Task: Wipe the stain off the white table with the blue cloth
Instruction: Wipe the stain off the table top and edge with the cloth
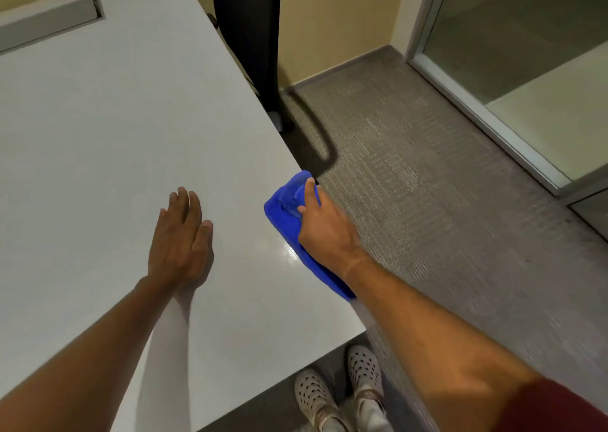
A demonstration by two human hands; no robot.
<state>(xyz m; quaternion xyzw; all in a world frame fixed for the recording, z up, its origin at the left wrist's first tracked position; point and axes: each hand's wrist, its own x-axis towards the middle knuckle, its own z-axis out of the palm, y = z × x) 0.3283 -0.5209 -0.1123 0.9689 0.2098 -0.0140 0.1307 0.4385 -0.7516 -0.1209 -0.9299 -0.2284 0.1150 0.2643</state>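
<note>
The wiping step, seen from the head camera. The blue cloth (286,221) is pressed flat on the white table (98,135) at the table's right-hand edge, with its outer side at or slightly past that edge. It is held down by the right hand (324,231), whose fingers are spread over the bunched top of the cloth and curled into it, so the cloth is gripped and pressed rather than lifted. The left hand (181,241) is laid open, palm down, on the bare tabletop, inward from the cloth and apart from it; nothing is held in it, and it is judged to serve as a brace.

A glossy, wet-looking patch is visible on the table surface just beside the cloth, toward the person. No distinct stain can be made out; whether one lies under the cloth cannot be told.

The step in hand is judged to be the rubbing stroke itself. For the next move, steady downward pressure is called for, with the cloth drawn inward from the edge so that it is not pushed off the table.
</note>
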